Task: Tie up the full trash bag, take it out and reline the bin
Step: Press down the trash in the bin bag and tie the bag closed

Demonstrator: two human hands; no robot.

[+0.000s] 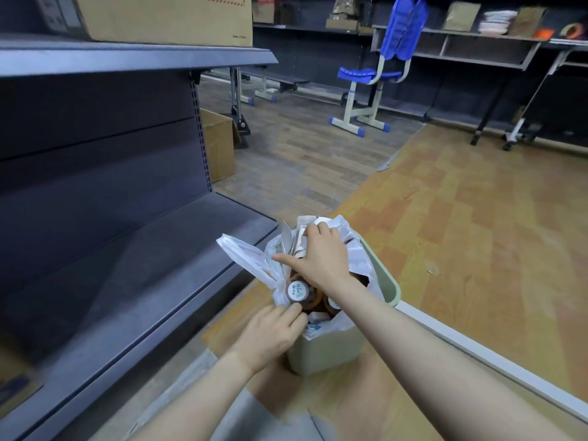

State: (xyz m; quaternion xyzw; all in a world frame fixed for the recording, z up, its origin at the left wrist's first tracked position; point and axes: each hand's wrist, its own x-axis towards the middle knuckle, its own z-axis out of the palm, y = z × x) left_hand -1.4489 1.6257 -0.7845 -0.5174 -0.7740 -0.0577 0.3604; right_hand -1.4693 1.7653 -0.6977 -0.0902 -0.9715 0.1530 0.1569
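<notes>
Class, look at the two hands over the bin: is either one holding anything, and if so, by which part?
The left hand pinches the white trash bag at its near rim, beside a bottle cap. The right hand presses down on the trash; whether it grips anything cannot be told.

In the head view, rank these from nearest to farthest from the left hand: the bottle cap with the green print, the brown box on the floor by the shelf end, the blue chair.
1. Bottle cap: in the bin, just above the left hand's fingertips.
2. Brown box: on the floor, by the shelf end.
3. Blue chair: far across the room, near the back shelves.
</notes>
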